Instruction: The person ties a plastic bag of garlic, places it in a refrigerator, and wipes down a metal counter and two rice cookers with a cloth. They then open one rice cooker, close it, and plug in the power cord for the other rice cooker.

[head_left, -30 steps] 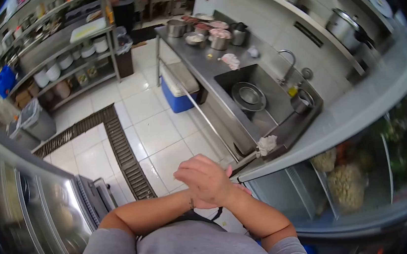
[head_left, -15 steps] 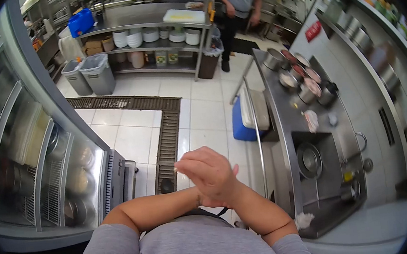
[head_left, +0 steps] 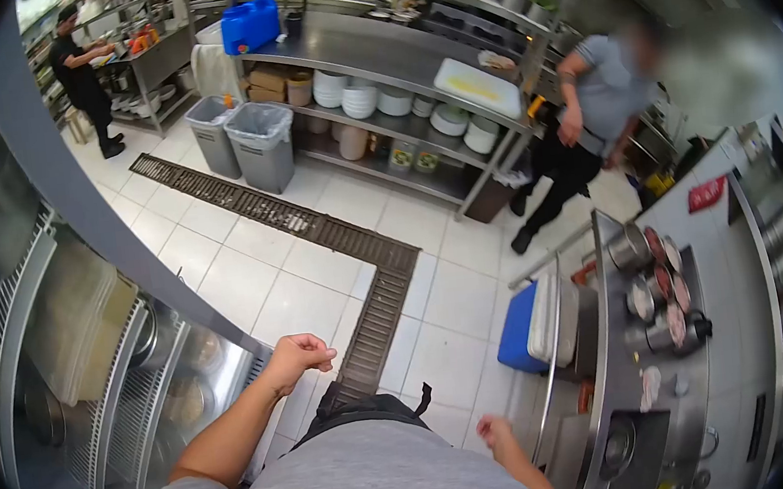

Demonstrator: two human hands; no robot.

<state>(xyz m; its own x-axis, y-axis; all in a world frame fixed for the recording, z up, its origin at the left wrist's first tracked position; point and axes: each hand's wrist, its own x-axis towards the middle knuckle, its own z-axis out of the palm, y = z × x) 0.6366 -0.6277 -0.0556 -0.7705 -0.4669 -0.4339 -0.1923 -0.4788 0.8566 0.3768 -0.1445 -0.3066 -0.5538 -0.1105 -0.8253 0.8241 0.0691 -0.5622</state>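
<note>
My left hand (head_left: 301, 362) is raised in front of my waist, near the glass-doored fridge (head_left: 85, 324) at the left. Its fingers are curled in towards the thumb, with nothing visible in them. Lower down on the other side hangs my right hand (head_left: 495, 431), its fingers loosely bent and apart, holding nothing. It is near the metal rail (head_left: 550, 376) of the steel sink counter (head_left: 610, 412) but does not touch it. Behind the fridge glass are wire shelves (head_left: 136, 405) and lidded containers.
A floor drain grate (head_left: 375, 318) bends across the white tiles. Two grey bins (head_left: 263, 153) stand beside steel shelving (head_left: 362, 52) with white bowls. A blue cooler (head_left: 523, 331) sits by the counter, which bears pots (head_left: 629, 248). One person (head_left: 609, 93) stands ahead, another (head_left: 83, 81) far left.
My hands, together in front of my chest before, have parted to left and right and dropped lower. The view has swung left, and a second person now shows at the far left.
</note>
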